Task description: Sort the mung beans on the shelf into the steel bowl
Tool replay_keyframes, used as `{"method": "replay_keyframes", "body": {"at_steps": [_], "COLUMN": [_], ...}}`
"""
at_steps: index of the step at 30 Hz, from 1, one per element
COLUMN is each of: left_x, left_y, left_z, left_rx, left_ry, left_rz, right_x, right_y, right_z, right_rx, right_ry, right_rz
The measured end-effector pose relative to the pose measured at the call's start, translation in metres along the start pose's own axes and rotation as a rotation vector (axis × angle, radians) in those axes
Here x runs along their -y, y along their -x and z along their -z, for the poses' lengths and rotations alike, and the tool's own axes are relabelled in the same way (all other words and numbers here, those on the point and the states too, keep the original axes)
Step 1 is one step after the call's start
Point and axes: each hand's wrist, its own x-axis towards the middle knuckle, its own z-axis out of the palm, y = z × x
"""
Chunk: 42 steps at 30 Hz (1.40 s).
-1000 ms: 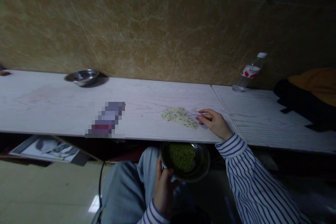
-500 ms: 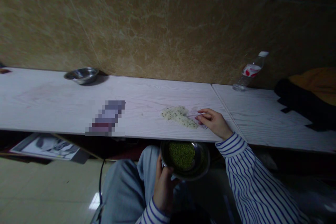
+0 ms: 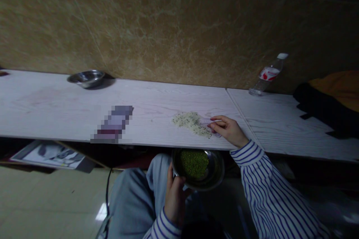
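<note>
My left hand (image 3: 175,196) grips the rim of a steel bowl (image 3: 215,174) held below the table edge, over my lap. The bowl holds a heap of green beans (image 3: 194,164). My right hand (image 3: 228,130) rests on the white table (image 3: 56,108), fingers curled together on a small pale card (image 3: 206,122) that lies flat against a pile of mixed pale grains (image 3: 191,123). The pile sits near the table's front edge, just above the bowl.
An empty steel bowl (image 3: 86,78) stands at the back left by the tiled wall. A blurred flat object (image 3: 114,125) lies left of the grains. A plastic water bottle (image 3: 267,74) and dark and orange clothing (image 3: 331,101) are at the right. A picture frame (image 3: 52,155) lies under the table.
Both hands have stayed where they were. The view has tilted slightly, so everything sits a little higher in the frame.
</note>
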Motion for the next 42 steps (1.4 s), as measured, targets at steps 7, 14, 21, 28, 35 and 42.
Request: {"method": "replay_keyframes", "body": {"at_steps": [7,14,21,28,35,42], "left_x": [0.0020,0.0006,0.0007,-0.0028,-0.0039,0.0004], "left_y": [-0.0030,-0.0017,-0.0019,0.0002,0.0003,-0.0029], "left_z": [0.0022,-0.0001,0.0012,-0.0012,-0.0021,0.0012], "left_rx": [0.005,0.000,0.018,-0.001,-0.020,0.002], "left_ry": [-0.011,-0.021,-0.037,-0.017,-0.006,-0.019], "left_rz": [-0.001,0.004,-0.014,0.009,0.019,-0.011], "right_x": [0.0028,0.0036,0.0039,0.0060,0.0089,0.0069], "right_y": [0.0015,0.0021,0.0034,0.0045,0.0057,0.0062], "right_z": [-0.0009,-0.0015,-0.0005,0.0000,-0.0007,-0.0016], "right_rx": [0.017,0.034,0.058,0.079,0.089,0.085], "right_ry": [-0.002,-0.025,-0.033,-0.030,-0.036,-0.084], "right_rz": [-0.006,-0.018,-0.026,-0.028,-0.030,-0.023]}}
